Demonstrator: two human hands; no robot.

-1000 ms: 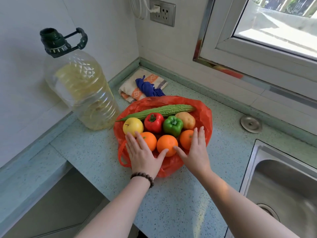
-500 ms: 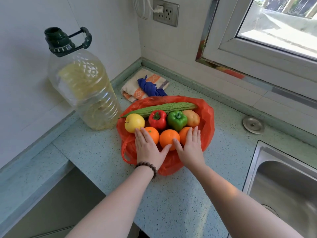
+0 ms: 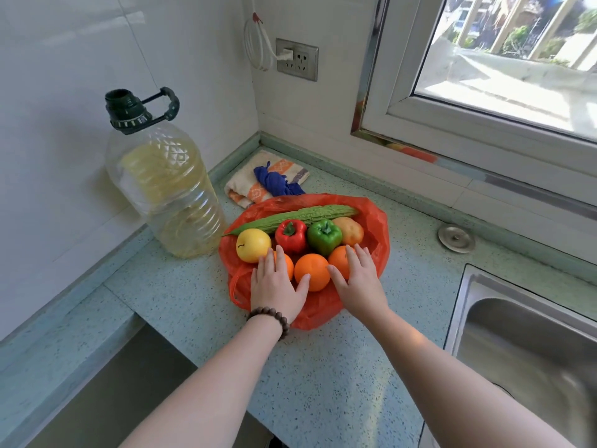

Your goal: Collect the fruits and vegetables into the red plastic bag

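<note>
The red plastic bag lies flat on the counter with produce on top of it. At the back lies a green bitter gourd. In front of it sit a yellow apple, a red pepper, a green pepper and a potato. Three oranges form the front row: the left orange, the middle orange and the right orange. My left hand rests flat on the left orange, and my right hand lies flat on the right orange, fingers straight.
A large oil bottle stands left of the bag. A folded cloth with a blue rag lies behind it in the corner. A steel sink is at the right, a round metal cap beyond it. The counter edge drops off at lower left.
Both hands have slid forward over the bag and closer together, coming to rest on the outer oranges. The produce has not shifted.
</note>
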